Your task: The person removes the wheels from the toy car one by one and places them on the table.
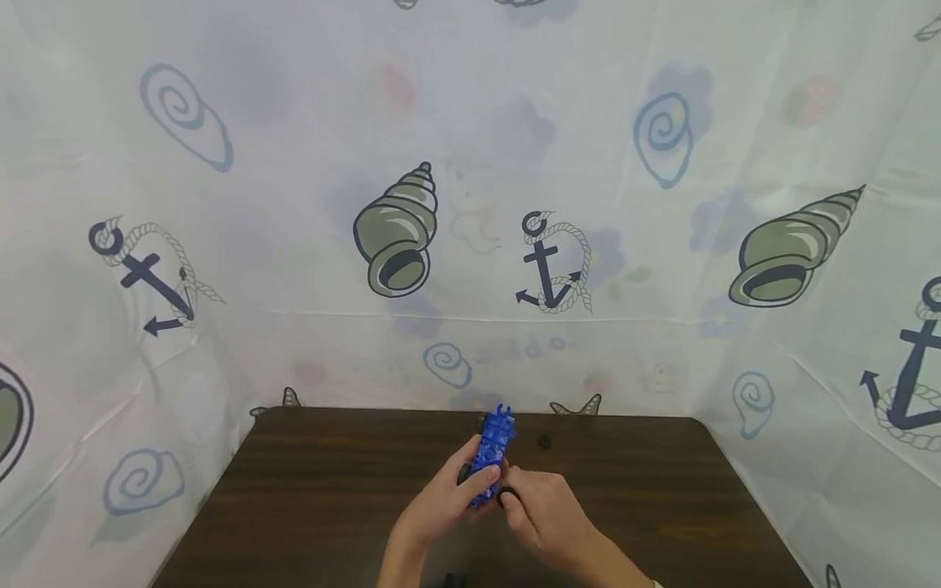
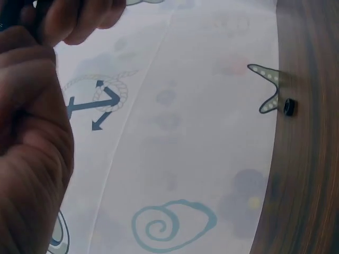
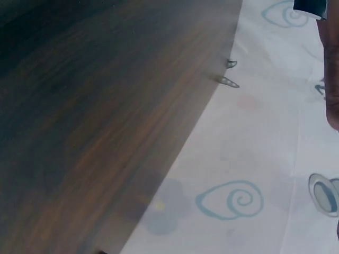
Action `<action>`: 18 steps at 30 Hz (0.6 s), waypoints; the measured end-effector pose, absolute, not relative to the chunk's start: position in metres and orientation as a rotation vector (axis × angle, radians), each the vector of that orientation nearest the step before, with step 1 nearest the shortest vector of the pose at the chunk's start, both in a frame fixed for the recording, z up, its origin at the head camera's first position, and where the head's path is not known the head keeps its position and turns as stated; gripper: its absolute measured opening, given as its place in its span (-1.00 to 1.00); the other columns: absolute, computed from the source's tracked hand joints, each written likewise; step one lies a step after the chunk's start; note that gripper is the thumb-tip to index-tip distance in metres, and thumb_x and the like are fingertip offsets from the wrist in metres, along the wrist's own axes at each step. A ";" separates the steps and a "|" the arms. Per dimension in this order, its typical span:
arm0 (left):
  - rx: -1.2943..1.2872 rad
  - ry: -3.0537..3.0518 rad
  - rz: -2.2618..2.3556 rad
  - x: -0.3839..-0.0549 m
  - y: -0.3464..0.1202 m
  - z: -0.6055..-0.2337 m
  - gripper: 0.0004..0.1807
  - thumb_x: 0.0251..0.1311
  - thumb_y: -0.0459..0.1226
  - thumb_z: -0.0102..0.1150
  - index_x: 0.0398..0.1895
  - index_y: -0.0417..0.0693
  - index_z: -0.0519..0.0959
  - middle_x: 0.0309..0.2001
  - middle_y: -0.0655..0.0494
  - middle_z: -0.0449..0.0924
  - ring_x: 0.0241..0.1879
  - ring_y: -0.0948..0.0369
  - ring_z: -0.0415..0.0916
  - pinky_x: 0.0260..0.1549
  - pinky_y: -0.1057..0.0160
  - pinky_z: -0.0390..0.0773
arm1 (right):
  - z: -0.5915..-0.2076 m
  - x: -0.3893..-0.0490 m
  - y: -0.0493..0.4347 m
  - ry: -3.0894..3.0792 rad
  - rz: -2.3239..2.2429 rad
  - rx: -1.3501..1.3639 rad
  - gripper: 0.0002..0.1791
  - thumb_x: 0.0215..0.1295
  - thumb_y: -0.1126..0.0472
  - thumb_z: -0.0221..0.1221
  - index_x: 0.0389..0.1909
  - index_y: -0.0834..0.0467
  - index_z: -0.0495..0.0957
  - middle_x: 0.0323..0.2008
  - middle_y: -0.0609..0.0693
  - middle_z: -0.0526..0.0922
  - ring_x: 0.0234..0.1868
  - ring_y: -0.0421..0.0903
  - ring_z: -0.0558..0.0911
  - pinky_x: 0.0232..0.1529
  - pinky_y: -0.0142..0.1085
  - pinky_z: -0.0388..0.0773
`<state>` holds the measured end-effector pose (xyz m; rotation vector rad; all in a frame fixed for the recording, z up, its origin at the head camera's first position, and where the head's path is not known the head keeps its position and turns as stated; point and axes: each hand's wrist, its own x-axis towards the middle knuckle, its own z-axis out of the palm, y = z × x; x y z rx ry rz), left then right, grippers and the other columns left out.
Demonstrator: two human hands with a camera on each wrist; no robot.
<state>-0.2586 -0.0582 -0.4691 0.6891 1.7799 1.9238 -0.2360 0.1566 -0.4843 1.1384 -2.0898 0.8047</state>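
Observation:
My left hand [image 1: 437,502] grips a blue toy vehicle chassis [image 1: 494,437], its thumb lying across the lower part. On the chassis's left side a black wheel [image 1: 464,474] shows. Close against the chassis's lower right side, my right hand [image 1: 547,510] pinches another black wheel [image 1: 507,494] between thumb and curled fingers. Whether that wheel sits on its axle cannot be told. The left wrist view has a hand [image 2: 32,121] along its left edge, and the toy is mostly hidden there. Only a little of a hand [image 3: 332,69] enters the right wrist view.
A loose black wheel [image 1: 545,441] lies on the dark wooden table [image 1: 331,490] near its back edge. Some dark object [image 1: 454,581] is cut off at the bottom of the head view. A white curtain [image 1: 485,351] with shells and anchors hangs behind and beside the table.

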 end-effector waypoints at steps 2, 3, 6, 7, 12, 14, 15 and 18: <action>0.697 1.852 1.938 -0.260 -0.058 -0.470 -0.23 0.67 0.01 0.03 0.70 -0.16 0.07 0.32 -0.28 0.50 0.05 0.10 0.62 -0.05 0.17 0.72 | -0.488 -0.238 0.160 -2.120 0.900 1.118 -0.77 0.49 0.42 0.14 -0.17 -0.01 0.56 -0.51 -0.25 0.47 -0.50 -0.54 0.29 -0.47 -0.70 0.30; 0.709 1.902 1.945 -0.262 -0.059 -0.471 -0.30 0.67 0.01 0.03 0.66 -0.13 0.15 0.27 -0.25 0.53 0.00 0.12 0.63 -0.10 0.19 0.72 | -0.491 -0.240 0.163 -2.138 0.962 1.095 -0.77 0.51 0.42 0.16 -0.11 -0.01 0.60 -0.49 -0.24 0.51 -0.50 -0.53 0.32 -0.48 -0.67 0.35; 0.746 2.044 1.974 -0.266 -0.058 -0.472 -0.56 0.67 -0.03 0.05 0.43 0.00 0.38 0.05 -0.16 0.60 -0.22 0.13 0.62 -0.29 0.22 0.65 | -0.501 -0.247 0.176 -2.205 1.204 0.945 -0.75 0.57 0.37 0.20 0.06 -0.01 0.70 -0.45 -0.17 0.63 -0.54 -0.44 0.45 -0.52 -0.51 0.51; 0.742 2.083 1.987 -0.268 -0.058 -0.472 -0.60 0.67 -0.04 0.07 0.38 0.02 0.41 0.02 -0.11 0.62 -0.24 0.13 0.61 -0.31 0.23 0.66 | -0.506 -0.250 0.181 -2.229 1.294 0.868 -0.75 0.59 0.33 0.21 0.11 -0.01 0.71 -0.43 -0.15 0.66 -0.55 -0.40 0.49 -0.53 -0.44 0.56; 0.691 2.189 1.989 -0.271 -0.062 -0.475 -0.57 0.63 -0.01 0.13 0.37 0.01 0.42 0.08 -0.09 0.68 -0.15 0.08 0.65 -0.17 0.14 0.75 | -0.534 -0.273 0.209 -2.243 1.699 0.400 -0.70 0.61 0.17 0.24 0.25 0.05 0.71 -0.37 -0.05 0.72 -0.59 -0.18 0.60 -0.49 -0.25 0.66; 0.683 2.201 1.966 -0.272 -0.063 -0.476 -0.53 0.62 0.01 0.13 0.39 -0.01 0.40 0.11 -0.13 0.67 -0.08 0.06 0.66 -0.09 0.10 0.75 | -0.544 -0.282 0.221 -2.215 1.810 0.207 -0.67 0.58 0.13 0.27 0.27 0.08 0.70 -0.36 -0.04 0.73 -0.59 -0.14 0.62 -0.46 -0.26 0.68; 0.678 2.195 1.961 -0.272 -0.063 -0.477 -0.53 0.63 0.02 0.12 0.39 0.00 0.39 0.12 -0.13 0.67 -0.05 0.06 0.66 -0.06 0.10 0.74 | -0.549 -0.286 0.226 -2.200 1.855 0.121 -0.65 0.57 0.12 0.29 0.27 0.10 0.70 -0.35 -0.04 0.73 -0.58 -0.12 0.63 -0.44 -0.27 0.68; 0.678 2.188 1.959 -0.273 -0.063 -0.479 -0.57 0.68 0.04 0.02 0.36 0.00 0.39 0.10 -0.13 0.64 -0.01 0.07 0.63 -0.05 0.16 0.72 | -0.559 -0.295 0.240 -2.186 1.951 -0.077 -0.64 0.56 0.13 0.29 0.28 0.10 0.70 -0.31 -0.03 0.74 -0.52 -0.13 0.66 -0.39 -0.31 0.69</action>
